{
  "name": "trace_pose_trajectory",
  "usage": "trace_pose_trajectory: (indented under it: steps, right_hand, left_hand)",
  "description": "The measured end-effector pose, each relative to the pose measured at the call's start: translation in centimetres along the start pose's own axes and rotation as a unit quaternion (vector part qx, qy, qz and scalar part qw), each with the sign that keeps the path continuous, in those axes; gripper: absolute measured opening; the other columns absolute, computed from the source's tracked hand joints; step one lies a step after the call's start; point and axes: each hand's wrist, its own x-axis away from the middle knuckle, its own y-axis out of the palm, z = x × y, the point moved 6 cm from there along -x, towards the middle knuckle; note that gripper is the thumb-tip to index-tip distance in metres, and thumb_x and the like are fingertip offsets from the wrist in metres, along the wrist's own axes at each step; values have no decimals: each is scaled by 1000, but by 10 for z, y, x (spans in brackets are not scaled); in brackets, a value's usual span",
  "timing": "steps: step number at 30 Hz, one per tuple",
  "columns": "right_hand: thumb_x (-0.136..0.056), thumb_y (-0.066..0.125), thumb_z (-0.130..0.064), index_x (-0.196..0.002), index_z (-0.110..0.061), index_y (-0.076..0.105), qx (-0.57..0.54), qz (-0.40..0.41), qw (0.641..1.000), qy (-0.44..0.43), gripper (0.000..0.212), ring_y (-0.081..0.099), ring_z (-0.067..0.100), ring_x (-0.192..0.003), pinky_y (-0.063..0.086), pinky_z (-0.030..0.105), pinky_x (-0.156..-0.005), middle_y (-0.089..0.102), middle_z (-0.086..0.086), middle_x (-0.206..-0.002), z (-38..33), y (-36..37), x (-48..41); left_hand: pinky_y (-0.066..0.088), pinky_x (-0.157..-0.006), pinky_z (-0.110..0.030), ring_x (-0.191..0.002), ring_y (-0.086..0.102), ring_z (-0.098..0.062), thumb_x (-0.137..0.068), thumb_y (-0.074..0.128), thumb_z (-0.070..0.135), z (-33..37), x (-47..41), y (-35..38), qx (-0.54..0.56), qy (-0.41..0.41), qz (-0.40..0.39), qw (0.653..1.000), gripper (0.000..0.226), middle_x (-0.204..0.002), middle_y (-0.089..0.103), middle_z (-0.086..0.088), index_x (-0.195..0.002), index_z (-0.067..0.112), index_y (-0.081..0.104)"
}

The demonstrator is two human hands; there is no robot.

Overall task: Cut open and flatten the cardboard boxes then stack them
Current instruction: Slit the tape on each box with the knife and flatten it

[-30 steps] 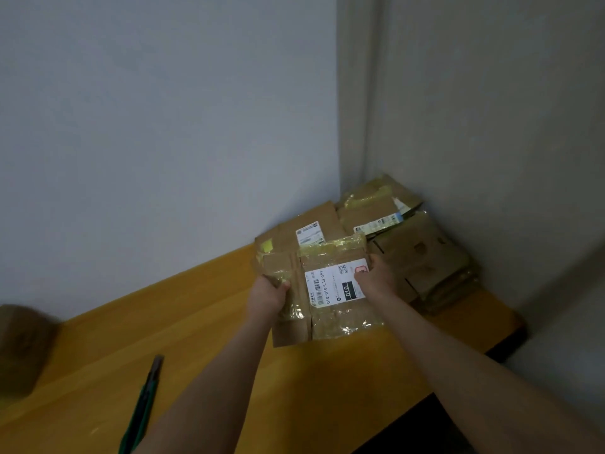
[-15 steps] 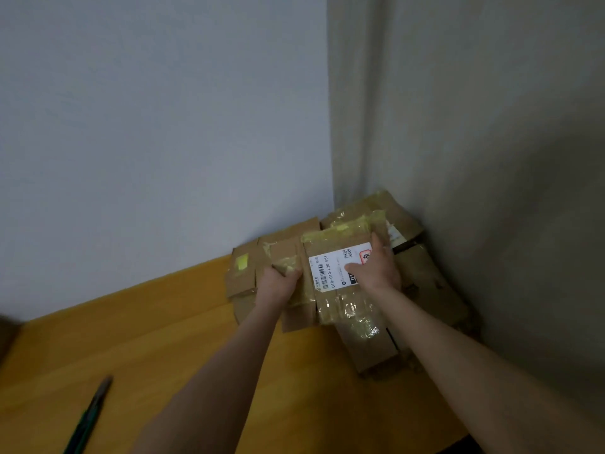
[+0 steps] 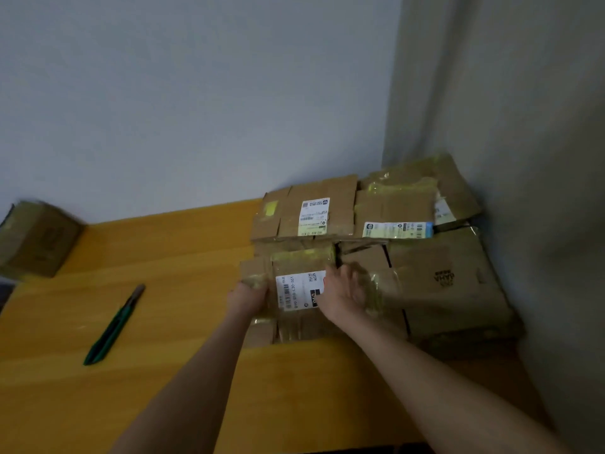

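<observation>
Flattened cardboard boxes [image 3: 442, 280] lie piled in the far right corner of the wooden table [image 3: 196, 371].
At the pile's near edge sits a labelled box [image 3: 296, 291]: the right hand [image 3: 343, 296] presses flat on it, fingers straight; the left hand [image 3: 247, 299] curls round its left edge. A green cutter [image 3: 113, 326] lies well left.

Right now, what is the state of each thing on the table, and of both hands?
Labelled box: flattened, at the pile's front.
Pile of boxes: flattened, in corner.
Far-left box: not flattened.
Knife: lying on table, untouched.
Left hand: grips labelled box.
Right hand: presses on it.
</observation>
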Motion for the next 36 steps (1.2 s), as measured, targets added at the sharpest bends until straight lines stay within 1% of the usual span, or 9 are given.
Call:
trace_pose_trajectory:
  steps: [2, 3, 6, 9, 13, 18, 23, 29, 36]
  right_hand:
    - [-87, 66, -29, -144, -23, 31, 34, -3, 999, -21, 67, 31, 30, -130, 41, 37, -99, 28, 11, -144, 0, 7, 1]
    - [-86, 66, -31, -143, -24, 33, 51, -5, 998, -30, 67, 30, 30, -130, 38, 37, -100, 28, 10, -145, 0, 11, 1]
    - [-85, 67, -34, -143, -23, 33, 75, -1, 996, -44, 68, 29, 30, -129, 35, 37, -103, 27, 11, -145, -6, 16, 3]
    - [-86, 65, -33, -140, -20, 35, 87, 5, 995, -54, 63, 28, 32, -131, 32, 38, -105, 28, 13, -145, -27, 19, 8]
    - [-89, 61, -29, -139, -21, 37, 91, 18, 993, -69, 56, 29, 32, -130, 34, 40, -103, 31, 13, -142, -76, 25, 20]
    - [-91, 57, -27, -139, -22, 38, 89, 46, 992, -82, 52, 27, 32, -132, 31, 41, -105, 31, 11, -143, -158, 49, 43]
    - [-95, 53, -27, -141, -21, 35, 71, 42, 993, -88, 50, 14, 32, -142, 26, 41, -111, 21, 10, -152, -267, 96, 78]
    - [-94, 55, -32, -143, -19, 33, 59, 41, 990, -123, 55, 16, 31, -141, 28, 39, -110, 23, 8, -149, -399, 153, 125]
    - [-93, 52, -27, -140, -21, 38, 77, 39, 987, -135, 49, 20, 32, -138, 29, 39, -108, 26, 9, -146, -485, 187, 121]
  left_hand:
    - [57, -82, -51, -97, 66, -36, -53, 52, 85, -13, -14, 19, -8, 7, -12, 1000, 98, -113, 65, -21, -113, 8, 62]
    - [56, -86, -50, -101, 64, -36, -61, 57, 79, -12, -1, 22, -6, -4, -22, 1000, 92, -120, 62, -22, -119, 9, 59]
    - [44, -100, -44, -126, 46, -39, -89, 62, 41, 27, 75, -2, -69, 15, -8, 997, 73, -143, 37, -24, -143, 1, 33]
    - [39, -104, -45, -135, 35, -37, -91, 62, 37, 29, 88, -19, -145, 50, -3, 988, 77, -152, 21, -21, -148, 3, 22]
    - [36, -106, -42, -143, 24, -31, -95, 58, 32, 21, 90, -53, -268, 121, 10, 956, 76, -159, 9, -13, -152, 9, 14]
    - [42, -103, -40, -144, 23, -26, -96, 58, 26, -12, 80, -124, -305, 150, 37, 940, 73, -160, 6, -7, -153, 13, 15]
    - [44, -102, -38, -143, 26, -26, -96, 58, 27, -83, 63, -227, -310, 171, 61, 933, 71, -160, 7, -7, -152, 13, 17]
    - [38, -105, -40, -143, 26, -28, -95, 58, 26, -165, 48, -337, -290, 159, 65, 941, 70, -159, 9, -10, -151, 13, 19]
    - [40, -104, -40, -143, 25, -29, -96, 58, 27, -204, 4, -408, -259, 157, 66, 951, 70, -159, 8, -12, -151, 12, 19]
